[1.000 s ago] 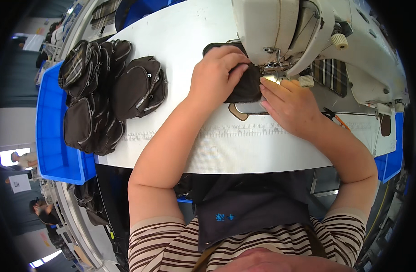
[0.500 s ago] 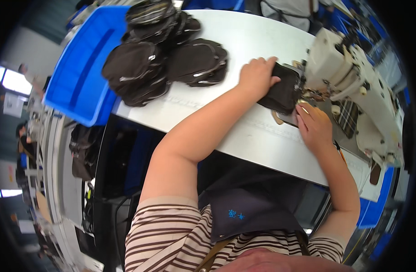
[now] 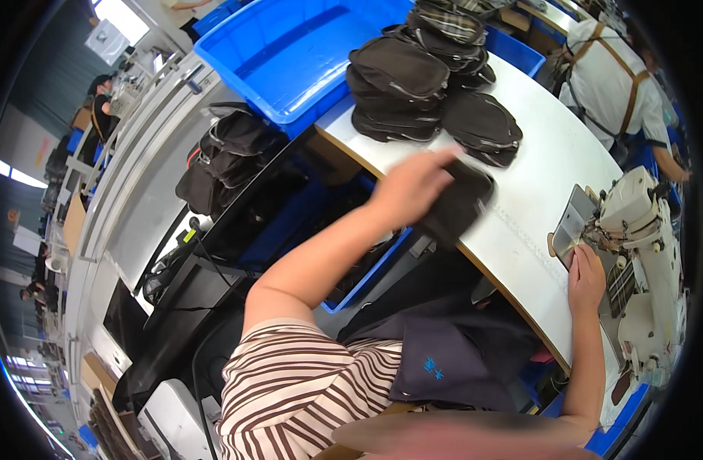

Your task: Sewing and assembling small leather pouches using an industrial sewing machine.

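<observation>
My left hand (image 3: 413,184) sits just above the centre of the frame, blurred, with its fingers closed over the near end of a dark fabric pouch (image 3: 460,201). The pouch hangs out to the right of the hand, over the near edge of the white table (image 3: 555,161), tilted with its far end higher. How tightly I grip it I cannot tell through the blur.

My right hand (image 3: 587,277) lies at the right of the frame, well apart from the pouch. It rests flat on the table with fingers stretched toward the foot of the white sewing machine (image 3: 643,230), and has hold of nothing that I can see.

Above my left hand, in the upper middle of the frame, a stack of dark pouches (image 3: 401,88) stands on the table, with one more dark pouch (image 3: 483,126) lying just beside it on the right. A blue bin (image 3: 290,54) sits beyond the table's end, upper left of the stack. Another person in a white shirt (image 3: 616,69) works in the upper right corner.
</observation>
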Available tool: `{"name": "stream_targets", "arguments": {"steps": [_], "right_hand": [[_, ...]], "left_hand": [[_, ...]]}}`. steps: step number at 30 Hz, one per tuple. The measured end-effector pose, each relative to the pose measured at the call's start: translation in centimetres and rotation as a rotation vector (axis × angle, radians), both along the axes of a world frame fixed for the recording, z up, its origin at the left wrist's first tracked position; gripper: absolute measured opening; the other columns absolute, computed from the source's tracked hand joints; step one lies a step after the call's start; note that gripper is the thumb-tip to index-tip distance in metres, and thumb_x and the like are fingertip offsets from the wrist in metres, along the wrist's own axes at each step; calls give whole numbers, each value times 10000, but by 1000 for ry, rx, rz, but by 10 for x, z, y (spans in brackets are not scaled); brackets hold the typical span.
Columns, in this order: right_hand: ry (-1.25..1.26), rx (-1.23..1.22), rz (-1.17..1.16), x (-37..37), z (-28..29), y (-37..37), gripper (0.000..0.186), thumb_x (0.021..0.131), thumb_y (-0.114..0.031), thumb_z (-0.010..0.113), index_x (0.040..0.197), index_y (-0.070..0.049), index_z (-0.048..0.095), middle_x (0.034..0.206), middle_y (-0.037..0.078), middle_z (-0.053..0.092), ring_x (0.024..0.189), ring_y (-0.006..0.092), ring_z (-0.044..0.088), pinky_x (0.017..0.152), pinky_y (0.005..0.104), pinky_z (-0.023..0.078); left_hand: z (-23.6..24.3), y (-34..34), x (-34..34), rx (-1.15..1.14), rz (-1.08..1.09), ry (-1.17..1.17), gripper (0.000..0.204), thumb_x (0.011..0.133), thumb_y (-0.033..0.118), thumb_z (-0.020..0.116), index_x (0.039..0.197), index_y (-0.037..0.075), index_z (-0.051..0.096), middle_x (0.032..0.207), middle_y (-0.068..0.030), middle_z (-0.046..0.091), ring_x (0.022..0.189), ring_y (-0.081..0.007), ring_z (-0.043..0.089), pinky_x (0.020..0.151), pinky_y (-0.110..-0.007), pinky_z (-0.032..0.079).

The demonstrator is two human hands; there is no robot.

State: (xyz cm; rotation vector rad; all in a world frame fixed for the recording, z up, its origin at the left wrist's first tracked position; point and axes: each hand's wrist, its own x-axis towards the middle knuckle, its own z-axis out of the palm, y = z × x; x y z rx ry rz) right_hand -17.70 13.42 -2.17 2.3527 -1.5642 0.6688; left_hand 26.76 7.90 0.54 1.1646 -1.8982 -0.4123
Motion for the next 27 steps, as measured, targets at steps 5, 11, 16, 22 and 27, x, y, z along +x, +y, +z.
{"name": "stream_targets", "arguments": {"steps": [5, 11, 16, 22, 27], "right_hand": [[-14, 11, -75, -5, 0, 5, 203, 978, -61, 620, 1132, 27, 718, 1180, 167, 717, 1052, 361, 698, 925, 409, 554], [-6, 21, -70, 6, 7, 3, 212, 980, -59, 614, 1148, 22, 715, 1192, 155, 710, 1051, 355, 698, 923, 399, 557], [36, 33, -87, 13, 7, 6, 205, 968, -62, 633, 1145, 2, 715, 1194, 143, 699, 1011, 346, 699, 877, 405, 562], [90, 8, -134, 18, 10, 10, 248, 923, -63, 681, 1166, -28, 713, 1244, 121, 682, 999, 337, 700, 850, 421, 567], [124, -30, -82, 38, 11, 22, 246, 902, -103, 712, 1144, -68, 718, 1226, 104, 687, 947, 306, 679, 805, 444, 549]], "left_hand": [[51, -11, 154, -425, 615, 262, 346, 1051, 132, 592, 1369, -5, 598, 1366, -158, 641, 1298, -278, 588, 1138, -390, 423], [9, 9, 377, -124, 1263, -129, 723, 985, 437, 678, 1568, 93, 425, 1497, -246, 525, 1405, -417, 487, 1161, -467, 395], [-2, -1, 395, -151, 1363, -395, 844, 890, 426, 777, 1589, 143, 399, 1594, -212, 406, 1474, -427, 379, 1178, -540, 359], [70, -48, 162, -483, 329, -154, 483, 925, 175, 756, 1376, 66, 622, 1385, -171, 634, 1304, -365, 585, 1098, -443, 450], [27, -74, -1, -282, -242, -209, 495, 914, 234, 782, 1368, 96, 641, 1368, -152, 662, 1285, -339, 617, 1074, -418, 493]]}}
